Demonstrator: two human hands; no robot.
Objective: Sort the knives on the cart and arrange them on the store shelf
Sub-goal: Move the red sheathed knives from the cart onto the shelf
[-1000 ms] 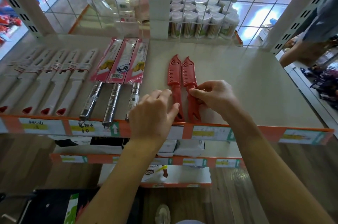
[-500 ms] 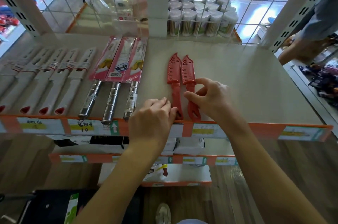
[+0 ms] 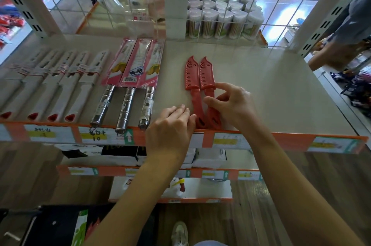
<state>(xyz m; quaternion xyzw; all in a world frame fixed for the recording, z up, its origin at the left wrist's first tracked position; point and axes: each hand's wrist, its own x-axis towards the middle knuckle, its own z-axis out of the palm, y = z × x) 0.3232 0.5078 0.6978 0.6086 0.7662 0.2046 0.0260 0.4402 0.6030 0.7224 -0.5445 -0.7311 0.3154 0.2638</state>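
The fingers [image 3: 220, 86] of your right hand [image 3: 234, 107] were curled around the right red knife [image 3: 206, 77]. The thumb lay against the left side of its handle and the forefinger reached up to the guard, pinching the handle between them. Your left hand [image 3: 170, 131] rested at the front lip of the shelf [image 3: 271, 95], fingers straight and pressed together, the forefinger side touching the butt of the left red knife [image 3: 191, 77]. Both knives lay side by side in slotted red sheaths, touching, tips pointing to the back of the shelf. No writing showed on them. On the orange price strip [image 3: 180, 135] below your left hand you could read a handwritten "10" on a yellow tag, but the characters above it were too blurred to make out. To the left lay three steel-handled knives [image 3: 125, 109] in pink card sleeves, the middle one bearing a barcode whose print was too small to read. Further left were five white-sheathed knives [image 3: 80, 87] with red butts, the outermost running out of view. Behind the wire grid [image 3: 124, 5] stood clear jars of wooden sticks [image 3: 220, 23], their labels illegible. A person [image 3: 341, 31] at the right edge was cut off. What seemed to be the cart [image 3: 56, 223] was a dark shape at the lower left, mostly out of frame.
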